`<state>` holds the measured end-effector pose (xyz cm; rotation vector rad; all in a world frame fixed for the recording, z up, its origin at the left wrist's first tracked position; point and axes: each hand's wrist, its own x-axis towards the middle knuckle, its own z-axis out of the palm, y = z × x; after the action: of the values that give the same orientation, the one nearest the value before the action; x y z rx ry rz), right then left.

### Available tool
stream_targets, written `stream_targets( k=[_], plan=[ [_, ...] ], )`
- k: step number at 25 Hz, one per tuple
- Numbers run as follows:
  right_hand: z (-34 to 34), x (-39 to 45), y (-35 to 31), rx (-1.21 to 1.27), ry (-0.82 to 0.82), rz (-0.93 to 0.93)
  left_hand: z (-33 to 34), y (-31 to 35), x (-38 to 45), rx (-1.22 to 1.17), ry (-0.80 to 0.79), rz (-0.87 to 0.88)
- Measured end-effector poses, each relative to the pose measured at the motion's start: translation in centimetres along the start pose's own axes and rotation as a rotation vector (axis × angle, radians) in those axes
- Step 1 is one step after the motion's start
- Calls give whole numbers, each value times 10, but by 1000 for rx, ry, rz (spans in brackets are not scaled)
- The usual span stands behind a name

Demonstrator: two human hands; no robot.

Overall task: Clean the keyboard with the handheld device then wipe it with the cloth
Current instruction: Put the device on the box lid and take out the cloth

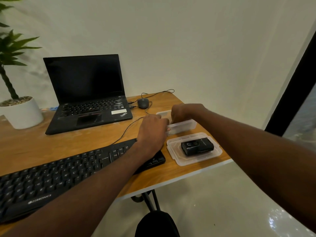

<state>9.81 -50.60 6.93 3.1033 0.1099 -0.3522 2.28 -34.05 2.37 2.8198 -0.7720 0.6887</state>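
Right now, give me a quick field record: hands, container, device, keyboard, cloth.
left hand: grips near end of clear plastic container
right hand: over the container's far side, fingers hidden
handheld device: black, lying on clear lid, untouched
keyboard: black, under left forearm, not yet cleaned
cloth: not visible
table: wooden, also holds laptop and mouse

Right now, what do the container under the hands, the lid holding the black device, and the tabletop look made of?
Container: seemingly thin plastic, frosted and translucent; the desk colour shows through its wall.
Lid: same cloudy plastic by its look, with a moulded stepped rim. The black device on it looks like hard glossy plastic.
Tabletop: wood-grain finish, satin; the pale edge band hints at laminate, not solid wood.
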Motion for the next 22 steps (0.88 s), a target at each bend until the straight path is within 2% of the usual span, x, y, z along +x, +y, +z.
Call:
stream_targets(
  k=[6,9,13,15,17,19,20,22],
  plan=[
    [6,4,2,46,38,6,3,4,-7,61,21,22],
    [7,2,4,50,57,-22,-5,6,-9,9,20,-57],
    [0,-19,14,229,361,-18,-15,-2,-16,-171,20,-131],
    [-5,-36,10,495,543,3,-25,-13,-25,-273,77,-169],
    [-11,-54,-6,1046,592,30,-40,-28,-40,-351,157,-204],
    [-13,-74,-34,1551,453,-20,-57,-48,-62,-403,204,-228],
    [-13,-83,-51,1706,343,-61,-66,-60,-76,-420,217,-244],
    [-7,-94,-94,1863,187,-112,-84,-89,-109,-415,229,-281]
  ],
)
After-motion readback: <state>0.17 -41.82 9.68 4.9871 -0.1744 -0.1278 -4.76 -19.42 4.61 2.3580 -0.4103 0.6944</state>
